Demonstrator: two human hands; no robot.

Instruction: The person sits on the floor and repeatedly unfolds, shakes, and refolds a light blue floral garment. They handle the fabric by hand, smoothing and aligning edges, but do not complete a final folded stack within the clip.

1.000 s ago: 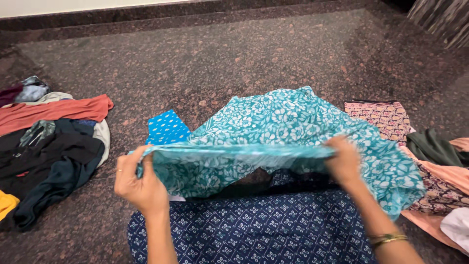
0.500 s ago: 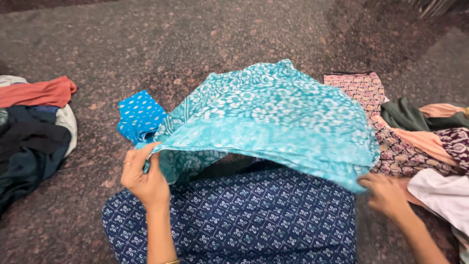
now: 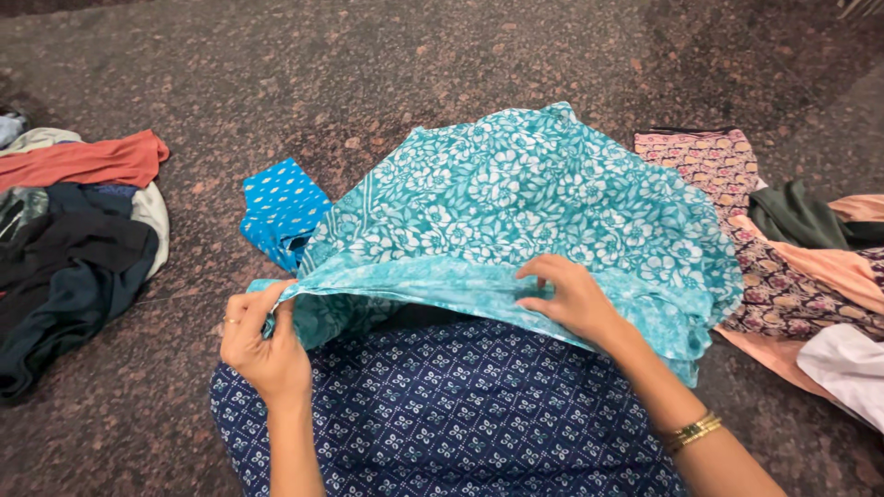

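While the head camera looks straight down, the left hand [image 3: 265, 342] pinches the near hem of a teal floral-print garment [image 3: 516, 202] at its left corner, fingers closed tight on the bunched cloth, a ring showing on one finger. The right hand [image 3: 573, 299] grips the same hem further along, thumb under and fingers curled over the paler border band, with a gold bangle [image 3: 692, 431] on the wrist. Held up between both hands, the garment drapes away from the person and spreads over the speckled stone floor [image 3: 368, 64]. Beneath the lifted hem lies a navy cloth with a small white print [image 3: 451, 414], covering the person's lap. Just left of the teal garment, partly tucked under its edge, sits a bright blue dotted fabric piece [image 3: 276, 207]. Well to the left lies a heap of dark clothes [image 3: 64, 267] with an orange-red garment [image 3: 87, 161] on top. To the right, a pink patterned cloth [image 3: 704, 156], a dark green piece [image 3: 799, 216], peach fabric [image 3: 829, 267] and a white cloth [image 3: 852, 368] lie overlapping.
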